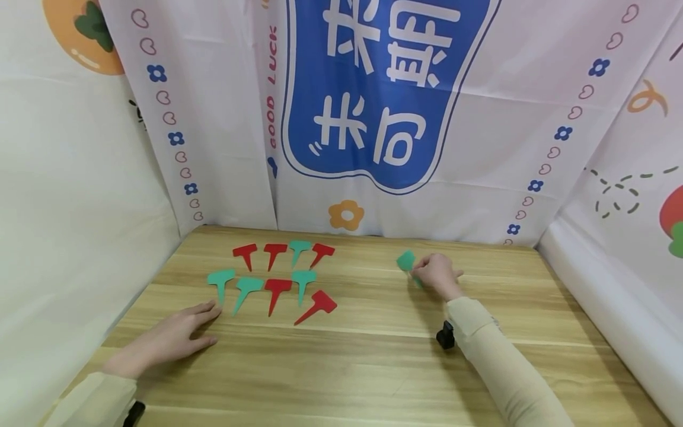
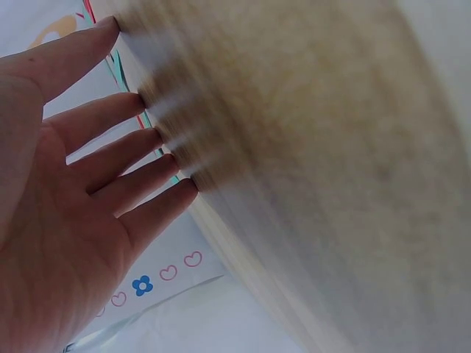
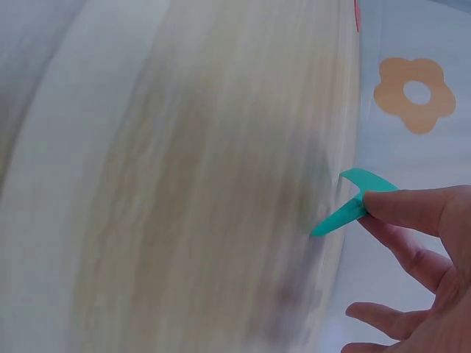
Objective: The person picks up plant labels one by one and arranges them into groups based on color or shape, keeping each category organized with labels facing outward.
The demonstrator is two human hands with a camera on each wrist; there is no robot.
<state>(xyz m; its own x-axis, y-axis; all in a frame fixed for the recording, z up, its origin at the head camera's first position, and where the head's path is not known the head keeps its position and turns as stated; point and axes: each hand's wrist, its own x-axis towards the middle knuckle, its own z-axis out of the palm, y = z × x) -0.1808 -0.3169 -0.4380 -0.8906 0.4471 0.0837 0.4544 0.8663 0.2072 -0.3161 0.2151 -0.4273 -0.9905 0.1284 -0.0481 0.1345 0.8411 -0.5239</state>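
Note:
My right hand pinches a green T-shaped plant label between thumb and finger, low over the table's right half. In the right wrist view the label's pointed stem sticks out past the fingertips, its other fingers spread apart. Fingertips down on the wood, my left hand lies with fingers extended, just in front of a green plant label. More labels lie flat in two rough rows, such as a red label at the back and a tilted red label at the front right.
The wooden table ends at a hanging printed cloth behind, with white cloth on both sides. A black wrist mount sits under the right cuff. The left sleeve lies over the near left edge.

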